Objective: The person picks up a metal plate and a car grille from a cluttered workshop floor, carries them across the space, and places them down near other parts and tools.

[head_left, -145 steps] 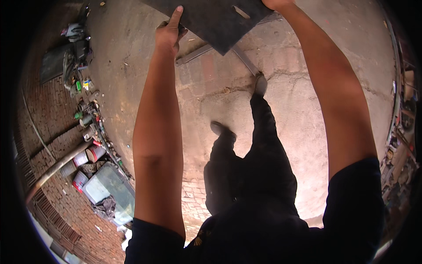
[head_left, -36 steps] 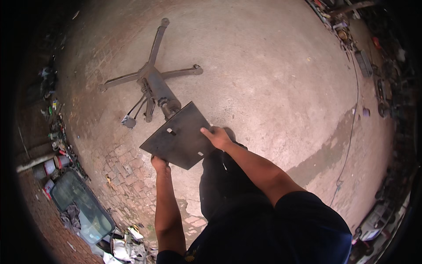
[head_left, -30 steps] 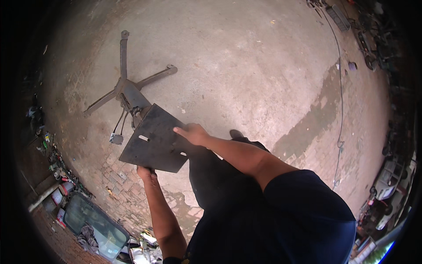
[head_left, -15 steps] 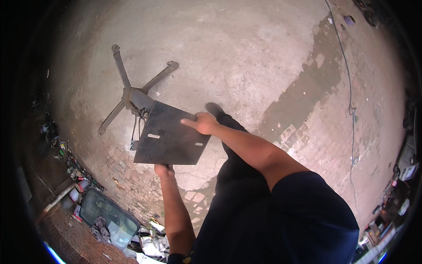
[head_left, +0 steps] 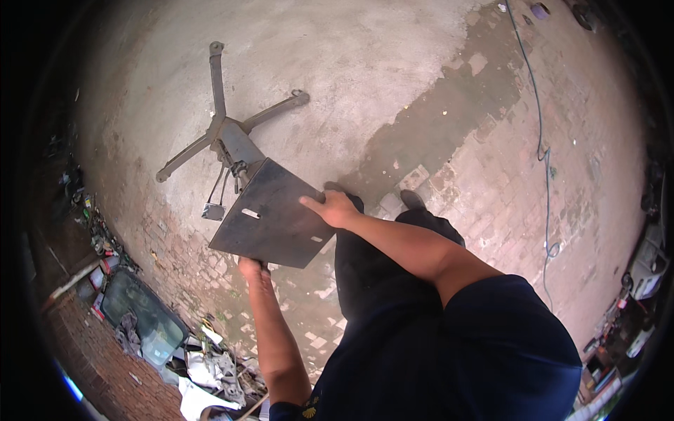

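Observation:
Both my hands hold a dark square metal plate [head_left: 272, 216] with two slots in it. It sits at the top end of a thick grey metal post [head_left: 240, 142], which runs away to a base of splayed legs [head_left: 219, 88]; three legs show. My right hand [head_left: 337, 209] is closed over the plate's right edge, thumb on top. Under the near edge, my left hand [head_left: 253, 269] grips from below, its fingers mostly hidden. A small pedal-like piece [head_left: 213, 211] hangs on thin rods beside the post.
Worn concrete and brick floor [head_left: 337, 77] surrounds me. A cable [head_left: 539, 126] runs along the right. At lower left lie a glass panel [head_left: 137, 309], a grey cloth [head_left: 128, 332] and white scrap [head_left: 203, 396]. My shoes [head_left: 413, 199] are just beyond the plate.
I have stepped and turned somewhat, so a second shoe shows. The stand appears slightly turned, its legs further up and right in view. Both hands keep their grip on the plate.

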